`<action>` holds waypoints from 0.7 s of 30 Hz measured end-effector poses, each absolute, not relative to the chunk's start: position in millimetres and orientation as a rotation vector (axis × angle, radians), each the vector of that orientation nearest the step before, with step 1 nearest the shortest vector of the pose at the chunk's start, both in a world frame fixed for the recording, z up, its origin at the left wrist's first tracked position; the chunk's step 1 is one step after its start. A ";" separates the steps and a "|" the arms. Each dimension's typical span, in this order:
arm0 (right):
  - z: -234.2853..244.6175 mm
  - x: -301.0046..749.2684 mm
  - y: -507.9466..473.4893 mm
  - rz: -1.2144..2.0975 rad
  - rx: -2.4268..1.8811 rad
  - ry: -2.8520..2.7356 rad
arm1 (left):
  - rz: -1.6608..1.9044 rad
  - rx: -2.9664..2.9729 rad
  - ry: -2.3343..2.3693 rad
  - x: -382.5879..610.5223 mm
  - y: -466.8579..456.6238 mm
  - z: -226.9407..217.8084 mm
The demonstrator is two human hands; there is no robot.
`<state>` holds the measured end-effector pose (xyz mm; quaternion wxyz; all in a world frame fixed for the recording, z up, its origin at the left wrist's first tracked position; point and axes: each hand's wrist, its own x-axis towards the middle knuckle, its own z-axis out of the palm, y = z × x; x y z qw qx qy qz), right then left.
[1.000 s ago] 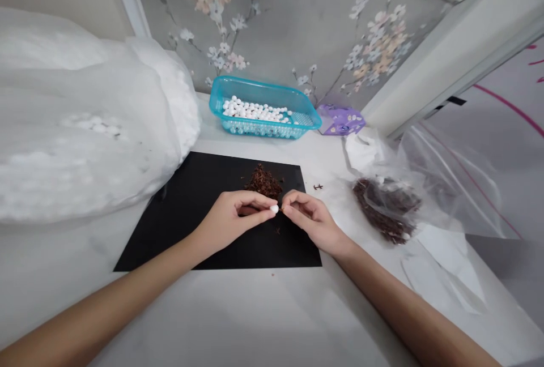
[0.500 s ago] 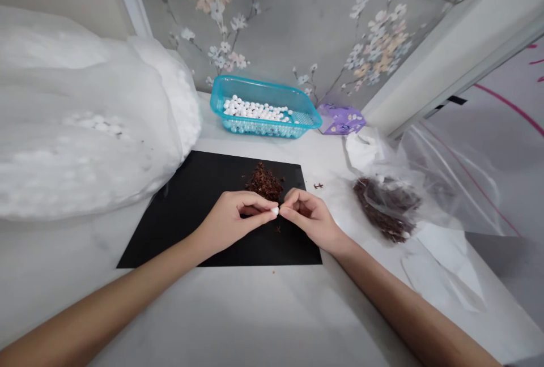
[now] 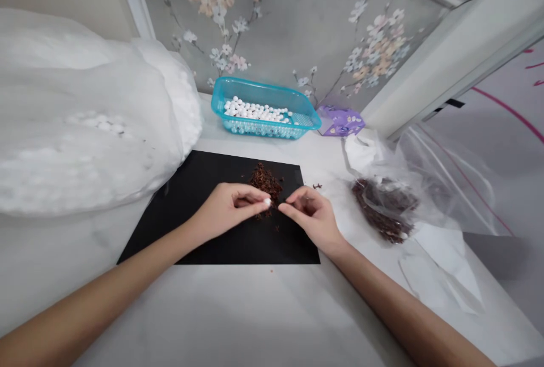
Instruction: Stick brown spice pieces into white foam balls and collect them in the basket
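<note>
Between the thumb and fingertips of my left hand (image 3: pixel 232 208) is a small white ball (image 3: pixel 267 201). My right hand (image 3: pixel 312 214) is in a pinch just to the right of the ball, with a narrow gap between the two hands. Whatever its fingertips hold, if anything, is too small to make out. Behind and between the hands lies a heap of small reddish-brown pieces (image 3: pixel 266 179) on a black sheet (image 3: pixel 229 251). A few loose pieces are scattered around the heap.
A blue plastic basket (image 3: pixel 272 86) with many white balls stands at the back. Beside it is a purple packet (image 3: pixel 341 120). A large white bag (image 3: pixel 97 129) bulges at left. On the right lies a clear bag (image 3: pixel 386 208) of brown pieces, near white paper (image 3: pixel 446 265).
My left hand has drawn slightly left and away with the white ball. The right fingertips have parted from the ball, leaving a gap between the hands.
</note>
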<state>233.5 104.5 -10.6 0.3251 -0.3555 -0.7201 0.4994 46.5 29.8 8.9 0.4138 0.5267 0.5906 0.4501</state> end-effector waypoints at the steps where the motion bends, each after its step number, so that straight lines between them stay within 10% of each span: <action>1: -10.8 234.2 104.8 1.179 -0.982 -1.860 | 1.154 1.354 1.570 39.3 31.8 9.1; 21: -14.8 237.5 108.7 1.043 -1.064 -2.015 | 0.528 1.465 2.517 -85.1 4.5 111.4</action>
